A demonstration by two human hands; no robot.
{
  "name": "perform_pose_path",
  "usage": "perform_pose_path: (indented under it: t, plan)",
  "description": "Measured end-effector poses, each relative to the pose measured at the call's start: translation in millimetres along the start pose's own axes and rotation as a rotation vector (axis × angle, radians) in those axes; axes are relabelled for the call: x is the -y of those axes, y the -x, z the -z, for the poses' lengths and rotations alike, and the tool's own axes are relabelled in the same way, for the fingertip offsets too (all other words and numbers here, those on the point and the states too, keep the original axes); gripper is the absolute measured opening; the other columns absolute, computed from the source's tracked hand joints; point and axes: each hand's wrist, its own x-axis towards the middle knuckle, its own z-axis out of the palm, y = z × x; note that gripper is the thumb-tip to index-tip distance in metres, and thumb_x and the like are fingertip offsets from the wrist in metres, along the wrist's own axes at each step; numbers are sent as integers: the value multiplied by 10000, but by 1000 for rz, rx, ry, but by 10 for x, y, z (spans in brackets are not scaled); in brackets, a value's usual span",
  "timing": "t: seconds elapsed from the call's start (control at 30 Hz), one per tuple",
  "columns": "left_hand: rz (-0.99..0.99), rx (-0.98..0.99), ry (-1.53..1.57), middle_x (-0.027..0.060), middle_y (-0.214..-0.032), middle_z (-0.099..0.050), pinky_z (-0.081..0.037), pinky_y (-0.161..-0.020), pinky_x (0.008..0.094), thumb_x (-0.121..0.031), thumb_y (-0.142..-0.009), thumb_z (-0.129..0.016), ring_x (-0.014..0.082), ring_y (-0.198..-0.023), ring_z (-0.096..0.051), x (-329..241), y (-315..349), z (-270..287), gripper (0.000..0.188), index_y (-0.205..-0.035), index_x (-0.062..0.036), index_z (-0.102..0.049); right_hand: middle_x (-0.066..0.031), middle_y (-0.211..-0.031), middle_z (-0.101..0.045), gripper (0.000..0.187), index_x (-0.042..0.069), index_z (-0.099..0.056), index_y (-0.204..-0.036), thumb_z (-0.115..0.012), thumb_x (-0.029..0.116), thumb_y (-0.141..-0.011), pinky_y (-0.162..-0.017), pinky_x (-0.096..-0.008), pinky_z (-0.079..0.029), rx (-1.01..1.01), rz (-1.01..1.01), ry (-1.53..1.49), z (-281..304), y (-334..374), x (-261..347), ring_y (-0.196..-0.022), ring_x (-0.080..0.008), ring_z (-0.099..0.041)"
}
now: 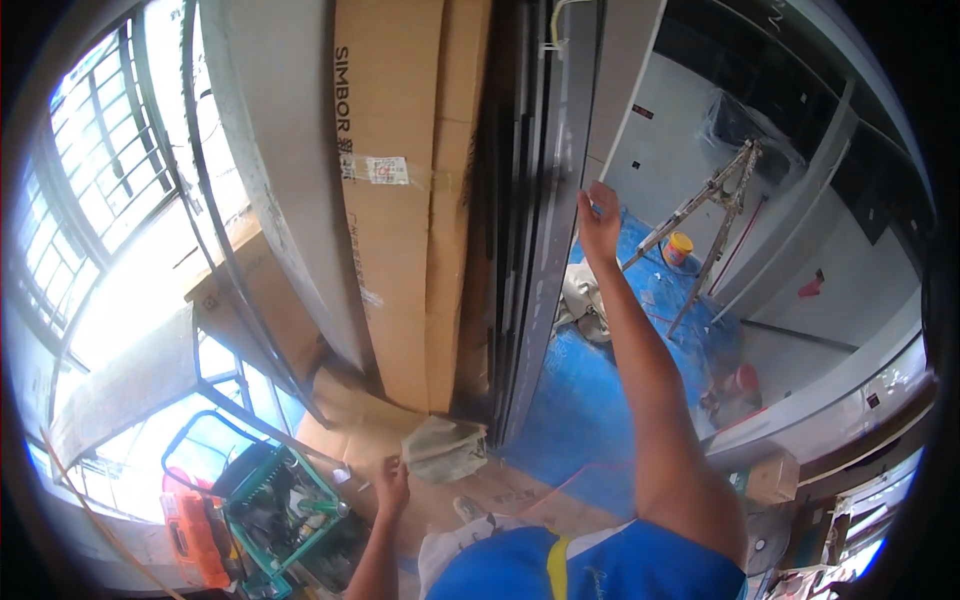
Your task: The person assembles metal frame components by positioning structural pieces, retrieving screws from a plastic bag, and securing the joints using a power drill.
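Note:
My right hand point(600, 224) is raised beside the front edge of several tall dark grey panels point(541, 240) standing upright. Its fingers are bent but apart, and nothing shows between them; whether the fingertips touch the edge is unclear. Low down, my left hand point(393, 488) has its fingers curled together, right next to the left edge of a crumpled grey-green cloth point(445, 452). From here I cannot tell if the fingers pinch that cloth or something small. Tall brown cardboard cartons point(385, 240) stand upright just left of the panels.
At lower left are a green crate point(285, 520) of tools and an orange case point(195, 535). Blue sheeting point(590, 400) covers the floor at right, with a stepladder point(715, 190), a yellow bucket point(678, 249) and a pale cloth bundle point(583, 300). Cardboard point(340, 400) covers the floor ahead.

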Motion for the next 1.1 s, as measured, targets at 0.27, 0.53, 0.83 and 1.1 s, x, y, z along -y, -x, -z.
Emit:
perform_pose_path:
  t: [0.27, 0.53, 0.83, 1.1]
  plan:
    - [-372, 268, -204, 156, -1106, -698, -568, -831, 430, -313, -1028, -544, 357, -963, -696, -1393, -866, -777, 328, -1240, -72, -613, -210, -1029, -702, 714, -24, -632, -1175, -660, 633, -894, -880, -370, -510, 162, -408, 174, -370, -200, -498, -999, -286, -673]
    - [-533, 255, -8, 199, -1354, -613, -480, -1026, 379, -363, -1043, -546, 319, -1220, -623, -2601, -1983, -1756, 509, -1432, -47, -461, -203, -1002, -669, 750, -69, -634, -1094, -474, 656, -990, -877, -416, -481, 364, -389, 81, -359, -499, -569, -945, -317, -624]
    - [-492, -37, -185, 271, -1322, -595, -477, -1015, 457, -343, -994, -603, 414, -1221, -583, -3768, -2789, -2575, 556, -1413, -13, -446, -76, -908, -602, 681, -53, -635, -974, -500, 614, -1005, -834, -335, -431, 310, -365, -85, -338, -415, -855, -888, -181, -500]
    - [-616, -349, -349, 314, -1129, -631, -490, -920, 517, -173, -904, -651, 503, -1081, -580, -3590, -2802, -2793, 529, -1347, 46, -462, 28, -674, -333, 610, 61, -384, -692, -514, 553, -1028, -576, -334, -271, 366, -307, -227, -258, -425, -845, -664, -111, -302]
